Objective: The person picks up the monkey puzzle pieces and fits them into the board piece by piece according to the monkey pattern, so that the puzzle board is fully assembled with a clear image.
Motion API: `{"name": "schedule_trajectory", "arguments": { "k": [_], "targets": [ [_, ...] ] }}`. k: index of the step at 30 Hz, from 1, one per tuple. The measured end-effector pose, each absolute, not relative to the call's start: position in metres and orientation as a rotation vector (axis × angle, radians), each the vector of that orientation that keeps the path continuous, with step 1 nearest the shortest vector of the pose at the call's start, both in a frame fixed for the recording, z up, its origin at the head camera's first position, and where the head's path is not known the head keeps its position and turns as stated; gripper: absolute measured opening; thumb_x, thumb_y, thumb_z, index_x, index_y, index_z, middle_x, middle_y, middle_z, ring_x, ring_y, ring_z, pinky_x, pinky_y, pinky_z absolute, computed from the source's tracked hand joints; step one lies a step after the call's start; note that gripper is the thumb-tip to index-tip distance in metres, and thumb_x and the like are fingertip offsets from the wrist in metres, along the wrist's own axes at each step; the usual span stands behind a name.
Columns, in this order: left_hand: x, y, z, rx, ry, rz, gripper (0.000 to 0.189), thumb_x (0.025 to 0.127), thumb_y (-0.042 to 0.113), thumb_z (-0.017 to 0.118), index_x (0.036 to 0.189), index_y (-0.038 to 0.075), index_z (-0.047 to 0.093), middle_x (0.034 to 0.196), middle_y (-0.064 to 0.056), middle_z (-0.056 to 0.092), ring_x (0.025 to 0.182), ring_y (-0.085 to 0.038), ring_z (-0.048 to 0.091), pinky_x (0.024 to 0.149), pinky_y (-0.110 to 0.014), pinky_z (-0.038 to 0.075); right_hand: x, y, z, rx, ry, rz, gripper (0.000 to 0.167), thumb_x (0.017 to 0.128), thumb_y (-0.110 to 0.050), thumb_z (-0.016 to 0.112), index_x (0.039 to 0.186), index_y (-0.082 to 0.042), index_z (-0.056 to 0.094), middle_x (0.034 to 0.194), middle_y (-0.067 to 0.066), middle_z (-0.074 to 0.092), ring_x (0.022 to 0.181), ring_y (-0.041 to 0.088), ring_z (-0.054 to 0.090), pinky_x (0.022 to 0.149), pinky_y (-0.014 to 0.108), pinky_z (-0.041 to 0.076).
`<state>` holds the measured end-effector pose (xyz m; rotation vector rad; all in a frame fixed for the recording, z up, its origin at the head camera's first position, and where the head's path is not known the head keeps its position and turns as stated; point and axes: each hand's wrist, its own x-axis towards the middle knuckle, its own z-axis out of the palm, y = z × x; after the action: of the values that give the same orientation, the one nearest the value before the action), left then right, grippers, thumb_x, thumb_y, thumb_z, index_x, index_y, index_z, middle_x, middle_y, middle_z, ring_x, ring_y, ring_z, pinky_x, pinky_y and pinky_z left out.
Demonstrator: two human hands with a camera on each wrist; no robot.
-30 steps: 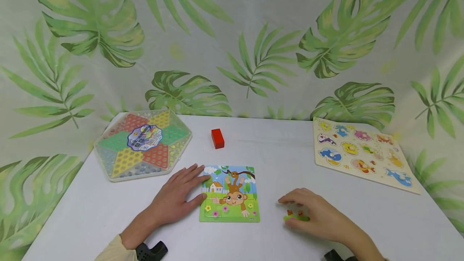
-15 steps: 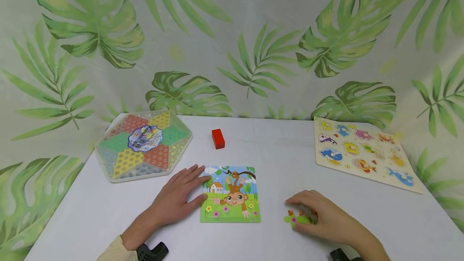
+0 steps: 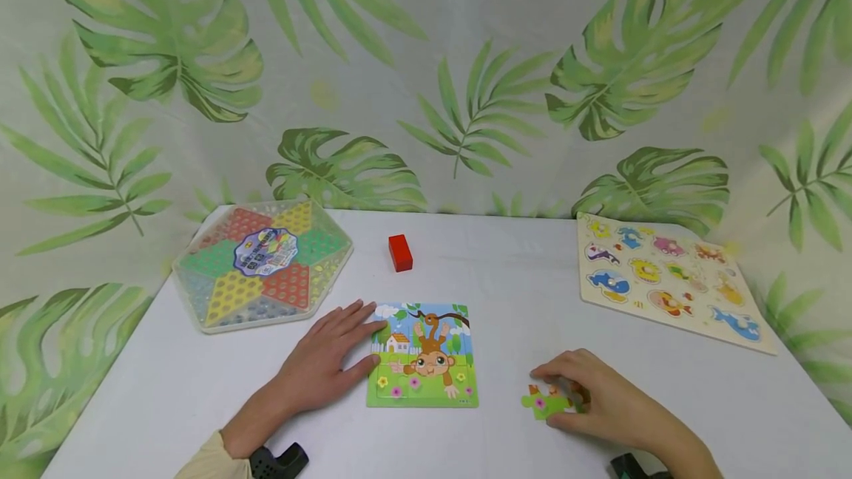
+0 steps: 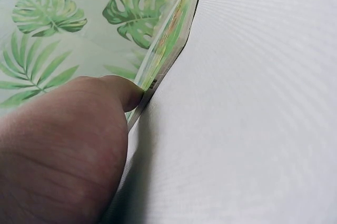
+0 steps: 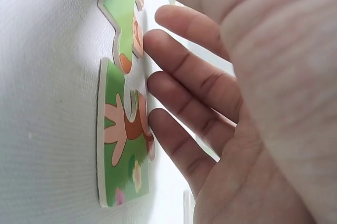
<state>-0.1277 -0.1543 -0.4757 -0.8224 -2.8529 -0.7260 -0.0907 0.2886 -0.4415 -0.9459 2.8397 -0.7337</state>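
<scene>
A square monkey jigsaw puzzle (image 3: 426, 357) lies flat near the table's front. My left hand (image 3: 329, 361) rests beside it with fingers spread, the tips of the fingers and thumb at its left edge; in the left wrist view the thumb (image 4: 129, 93) touches that edge. Loose jigsaw pieces (image 3: 542, 405), green with a pink flower and brown parts, lie to the right. My right hand (image 3: 592, 398) arches loosely over them, thumb near their lower edge. The right wrist view shows two pieces, one with a small painted hand (image 5: 118, 129), and separated, gently bent fingers beside them.
A hexagonal Chinese checkers board (image 3: 266, 316) sits at the back left. A red block (image 3: 401, 253) lies at the back middle. A wooden animal peg puzzle (image 3: 672, 283) lies at the back right. Leaf-printed cloth (image 3: 466, 94) hangs behind the table.
My right hand has shifted slightly to the right, so more of the green pieces with the pink flower shows. My left hand and the monkey puzzle look unmoved.
</scene>
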Motion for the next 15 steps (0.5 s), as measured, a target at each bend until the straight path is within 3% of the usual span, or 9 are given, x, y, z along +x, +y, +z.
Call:
{"name": "schedule_trajectory", "arguments": {
  "k": [15],
  "targets": [
    [-0.1280,-0.1545,-0.4742,-0.823,-2.864,-0.742,0.055,0.097,0.040,0.068,0.148,0.022,0.058,0.164,-0.004,0.042,0.155,-0.027,0.032,0.127,-0.051,0.025,-0.0910,0.2920,-0.4388,-0.849,2.791,-0.763,0.042,0.087,-0.051,0.079,0.124,-0.033,0.070,0.117,-0.020,0.064,0.103,0.002,0.054,0.082,0.024,0.053]
  ]
}}
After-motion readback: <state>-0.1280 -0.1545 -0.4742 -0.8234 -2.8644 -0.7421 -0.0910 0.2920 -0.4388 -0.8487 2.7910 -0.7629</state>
